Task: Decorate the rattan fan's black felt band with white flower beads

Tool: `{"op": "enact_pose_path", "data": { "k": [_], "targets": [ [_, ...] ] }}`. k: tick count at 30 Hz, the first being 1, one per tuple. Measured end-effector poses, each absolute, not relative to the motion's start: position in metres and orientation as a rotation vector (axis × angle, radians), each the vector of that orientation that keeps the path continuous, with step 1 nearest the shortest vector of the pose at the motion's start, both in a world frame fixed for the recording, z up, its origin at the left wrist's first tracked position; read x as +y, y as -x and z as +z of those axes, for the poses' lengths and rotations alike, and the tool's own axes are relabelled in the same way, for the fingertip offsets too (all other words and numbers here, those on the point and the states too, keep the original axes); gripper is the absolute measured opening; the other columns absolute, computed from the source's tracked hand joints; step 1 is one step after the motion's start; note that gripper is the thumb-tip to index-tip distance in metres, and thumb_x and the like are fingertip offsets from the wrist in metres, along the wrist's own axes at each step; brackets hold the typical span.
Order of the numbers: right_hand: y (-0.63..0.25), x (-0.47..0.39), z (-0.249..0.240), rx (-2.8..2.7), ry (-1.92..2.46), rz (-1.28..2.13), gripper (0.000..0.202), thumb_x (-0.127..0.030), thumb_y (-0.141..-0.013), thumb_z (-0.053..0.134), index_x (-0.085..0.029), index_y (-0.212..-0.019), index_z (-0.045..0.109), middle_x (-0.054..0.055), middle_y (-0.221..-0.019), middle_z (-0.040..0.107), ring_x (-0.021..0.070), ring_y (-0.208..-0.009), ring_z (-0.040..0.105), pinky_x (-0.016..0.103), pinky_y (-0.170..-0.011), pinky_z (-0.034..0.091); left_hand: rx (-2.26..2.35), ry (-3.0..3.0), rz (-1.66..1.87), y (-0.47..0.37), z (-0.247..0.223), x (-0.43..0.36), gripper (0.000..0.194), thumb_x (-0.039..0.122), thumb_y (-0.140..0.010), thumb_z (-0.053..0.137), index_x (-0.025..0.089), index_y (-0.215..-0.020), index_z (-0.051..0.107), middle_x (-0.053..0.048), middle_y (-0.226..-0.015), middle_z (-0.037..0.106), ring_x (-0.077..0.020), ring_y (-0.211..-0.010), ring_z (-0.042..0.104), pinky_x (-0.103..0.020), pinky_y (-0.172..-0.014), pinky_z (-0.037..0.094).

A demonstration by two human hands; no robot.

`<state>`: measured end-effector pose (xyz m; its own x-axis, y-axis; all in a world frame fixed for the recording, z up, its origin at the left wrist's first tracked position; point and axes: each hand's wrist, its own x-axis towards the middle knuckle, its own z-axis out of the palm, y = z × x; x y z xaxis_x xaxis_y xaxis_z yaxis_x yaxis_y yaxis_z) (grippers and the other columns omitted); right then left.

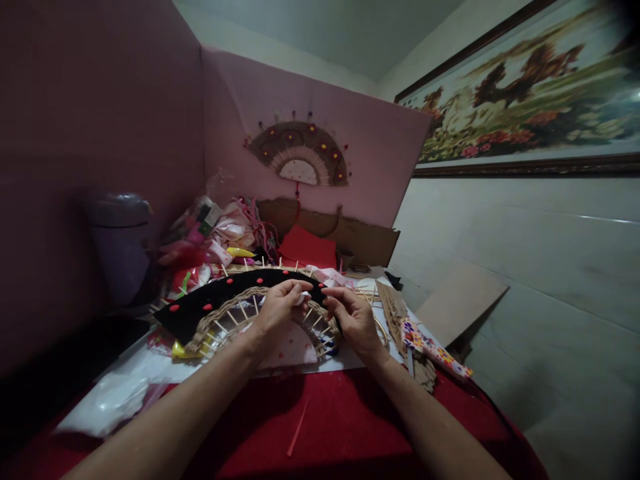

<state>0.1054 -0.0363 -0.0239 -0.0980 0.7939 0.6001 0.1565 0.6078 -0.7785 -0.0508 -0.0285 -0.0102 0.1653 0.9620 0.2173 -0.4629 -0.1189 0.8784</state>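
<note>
We pinched a white scrap [304,297] in our left fingers [290,287] over the fan [243,283] on the desk [340,420], couldn't tell the right fingers' [345,298] grip, and perhaps risked loosening red dots [207,307] by brushing low.

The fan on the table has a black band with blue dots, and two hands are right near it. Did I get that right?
Not quite: the dots are red, not blue. The head view shows them on the black band of the fan, with the left hand and right hand near it, as you said.
</note>
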Motion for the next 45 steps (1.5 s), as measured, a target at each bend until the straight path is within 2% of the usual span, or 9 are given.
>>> {"op": "enact_pose_path", "data": {
  "k": [3, 10, 17, 23, 26, 31, 36, 41, 45],
  "targets": [
    [-0.105, -0.036, -0.023, -1.560, 0.832, 0.724, 0.018, -0.031, -0.079, 0.058, -0.017, -0.090, 0.062, -0.001, -0.064, 0.059, 0.0095, -0.048, 0.051, 0.021, -0.047, 0.042, 0.616, -1.076, 1.352, 0.050, -0.011, -0.028, 0.031, 0.039, -0.066, 0.069, 0.012, -0.075, 0.060, 0.001, -0.059, 0.056, -0.0063, -0.048, 0.048, -0.018, -0.047, 0.034],
    [-0.106, -0.038, -0.020, -1.546, 0.846, 0.692, 0.021, -0.036, -0.078, 0.059, -0.017, -0.070, 0.055, -0.003, -0.056, 0.054, 0.0082, -0.043, 0.046, 0.020, -0.041, 0.038, 0.572, -1.092, 1.340, 0.050, -0.012, -0.027, 0.021, 0.024, -0.060, 0.072, 0.013, -0.069, 0.056, 0.005, -0.049, 0.050, -0.0048, -0.042, 0.040, -0.018, -0.042, 0.028],
    [-0.107, -0.037, -0.024, -1.633, 0.889, 0.514, 0.017, -0.031, -0.081, 0.054, -0.018, -0.089, 0.060, 0.001, -0.074, 0.062, 0.0101, -0.053, 0.052, 0.022, -0.050, 0.042, 0.560, -1.023, 1.288, 0.050, -0.003, -0.035, 0.022, 0.013, -0.058, 0.066, 0.012, -0.079, 0.059, 0.001, -0.062, 0.058, -0.0051, -0.046, 0.045, -0.018, -0.045, 0.032],
    [-0.110, -0.043, -0.021, -1.765, 0.949, 0.261, 0.016, -0.031, -0.082, 0.054, -0.018, -0.075, 0.060, 0.002, -0.069, 0.062, 0.0140, -0.062, 0.055, 0.024, -0.057, 0.042, 0.546, -1.062, 1.300, 0.053, -0.002, -0.036, 0.024, 0.029, -0.064, 0.070, 0.013, -0.079, 0.059, 0.006, -0.053, 0.047, -0.0024, -0.041, 0.037, -0.015, -0.040, 0.024],
    [-0.110, -0.044, -0.021, -1.809, 0.927, 0.201, 0.017, -0.029, -0.083, 0.051, -0.019, -0.074, 0.061, 0.003, -0.070, 0.062, 0.0146, -0.064, 0.056, 0.026, -0.060, 0.043, 0.626, -1.167, 1.340, 0.056, -0.002, -0.030, 0.026, 0.027, -0.060, 0.074, 0.013, -0.076, 0.059, 0.006, -0.051, 0.048, -0.0031, -0.040, 0.038, -0.016, -0.039, 0.024],
    [-0.106, -0.037, -0.024, -1.672, 0.871, 0.496, 0.013, -0.026, -0.080, 0.054, -0.019, -0.088, 0.061, 0.000, -0.068, 0.060, 0.0119, -0.052, 0.054, 0.023, -0.051, 0.044, 0.681, -1.235, 1.382, 0.059, 0.012, -0.028, 0.024, 0.027, -0.057, 0.074, 0.012, -0.070, 0.061, 0.004, -0.049, 0.049, -0.0042, -0.041, 0.038, -0.017, -0.040, 0.025],
    [-0.108, -0.038, -0.023, -1.616, 0.868, 0.551, 0.018, -0.033, -0.082, 0.051, -0.017, -0.079, 0.059, -0.001, -0.063, 0.058, 0.0098, -0.046, 0.049, 0.021, -0.044, 0.040, 0.867, -1.434, 1.369, 0.080, 0.034, -0.051, 0.022, 0.032, -0.062, 0.069, 0.011, -0.067, 0.066, 0.005, -0.043, 0.041, -0.0037, -0.039, 0.030, -0.016, -0.039, 0.018],
    [-0.113, -0.042, -0.023, -1.665, 0.895, 0.376, 0.020, -0.035, -0.083, 0.052, -0.017, -0.081, 0.061, 0.001, -0.067, 0.060, 0.0119, -0.053, 0.053, 0.022, -0.049, 0.042, 1.258, -1.706, 1.298, 0.143, 0.044, -0.089, 0.021, 0.032, -0.060, 0.067, 0.016, -0.073, 0.071, -0.001, -0.053, 0.054, -0.0095, -0.047, 0.041, -0.019, -0.042, 0.027],
    [-0.113, -0.044, -0.024, -1.706, 0.900, 0.330, 0.019, -0.034, -0.083, 0.051, -0.018, -0.083, 0.061, 0.002, -0.068, 0.061, 0.0129, -0.054, 0.054, 0.023, -0.049, 0.041, 1.598, -1.909, 1.109, 0.197, 0.038, -0.124, 0.018, 0.033, -0.066, 0.061, 0.021, -0.074, 0.072, -0.005, -0.068, 0.066, -0.0182, -0.062, 0.055, -0.025, -0.055, 0.038]
  ]
}}
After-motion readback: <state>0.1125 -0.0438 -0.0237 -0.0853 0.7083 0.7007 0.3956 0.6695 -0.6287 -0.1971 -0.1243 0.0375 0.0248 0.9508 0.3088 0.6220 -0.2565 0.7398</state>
